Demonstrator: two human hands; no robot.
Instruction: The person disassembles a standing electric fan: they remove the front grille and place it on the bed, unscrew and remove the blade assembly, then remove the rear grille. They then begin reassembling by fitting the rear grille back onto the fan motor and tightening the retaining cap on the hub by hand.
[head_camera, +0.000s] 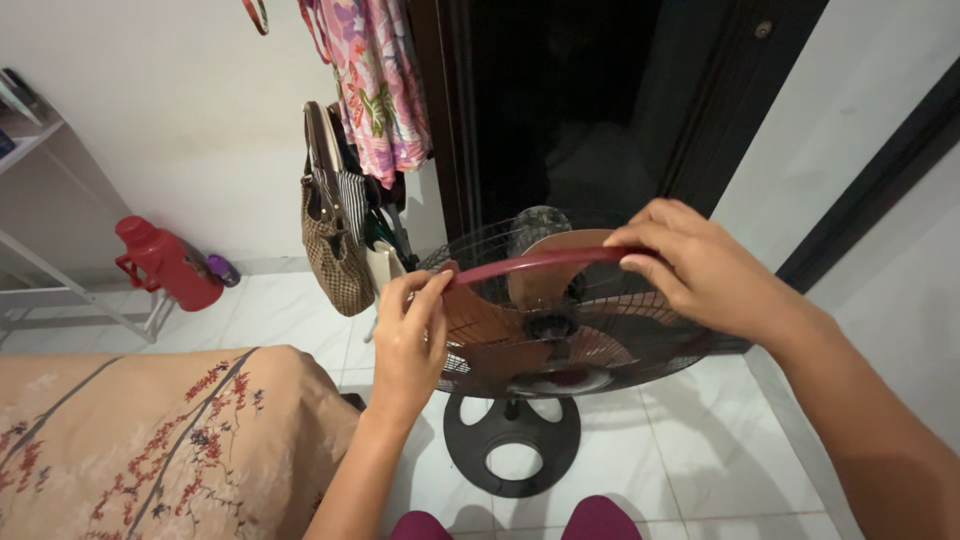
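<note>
A standing fan (560, 330) with a dark wire grille and brown blades stands in front of me on a round black base (512, 440). A red rim band (530, 263) runs along the grille's upper edge. My left hand (408, 340) pinches the band's left end at the grille's edge. My right hand (700, 270) grips the band's right part, fingers curled over it. Both hands hold the same band.
A bed with a beige floral cover (150, 440) lies at lower left. A red thermos jug (165, 262) stands on the white tiled floor by a white shelf frame (60, 270). Bags (335, 235) and a flowered garment (375, 80) hang beside a dark doorway (580, 110).
</note>
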